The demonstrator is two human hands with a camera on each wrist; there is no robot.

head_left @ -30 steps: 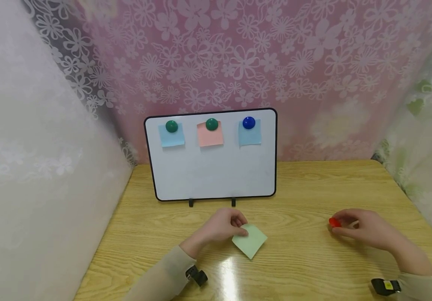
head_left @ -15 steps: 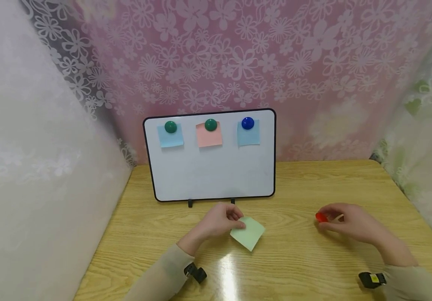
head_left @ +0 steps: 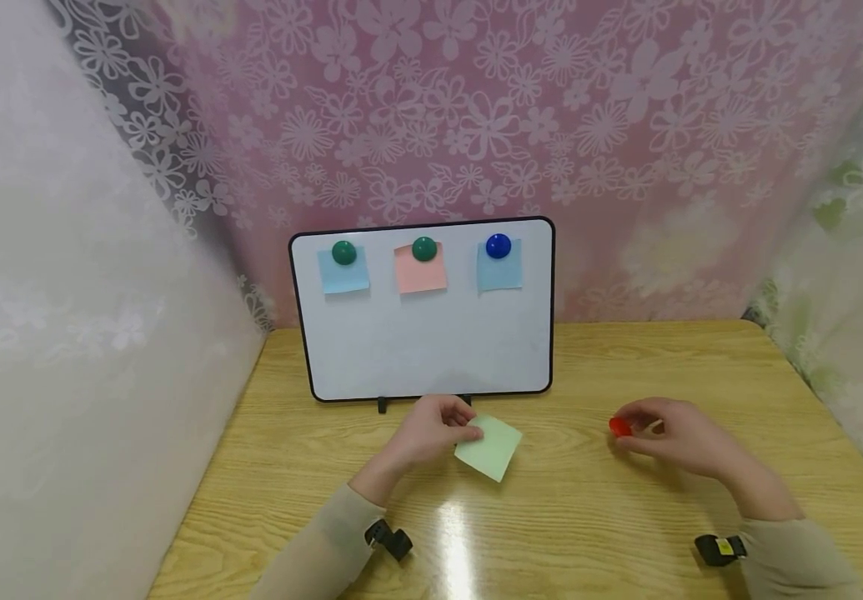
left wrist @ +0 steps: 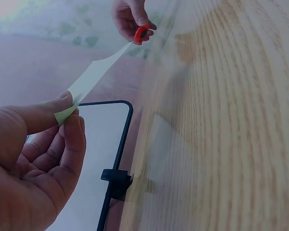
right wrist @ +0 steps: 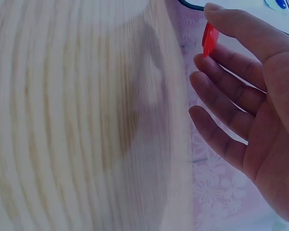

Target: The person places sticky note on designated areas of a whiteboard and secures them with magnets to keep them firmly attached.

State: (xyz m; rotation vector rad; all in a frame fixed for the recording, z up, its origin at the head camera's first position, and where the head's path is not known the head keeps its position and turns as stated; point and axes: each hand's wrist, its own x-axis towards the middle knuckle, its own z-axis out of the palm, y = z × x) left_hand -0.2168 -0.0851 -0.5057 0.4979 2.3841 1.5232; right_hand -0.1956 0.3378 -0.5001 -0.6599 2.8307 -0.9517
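Note:
My left hand (head_left: 431, 432) pinches a pale green sticky note (head_left: 493, 450) by one corner between thumb and fingers, just in front of the whiteboard (head_left: 431, 346). In the left wrist view the note (left wrist: 94, 77) is seen nearly edge-on, lifted over the table. To the right, my right hand (head_left: 682, 437) holds a round red magnet (head_left: 620, 427) between thumb and index finger. The right wrist view shows this magnet (right wrist: 210, 39) at the fingertips, the other fingers spread loosely below it.
Two blue notes (head_left: 344, 279) (head_left: 502, 275) and a pink note (head_left: 420, 275) hang along the board's top under green magnets (head_left: 344, 252) (head_left: 424, 248) and a blue magnet (head_left: 499, 246). Black feet (head_left: 382, 405) support the board on the wooden table (head_left: 656, 358). Patterned curtains (head_left: 476, 108) enclose the table.
My right hand has moved left with the red magnet, closer to the left hand. The left hand has shifted slightly up toward the board with the green note.

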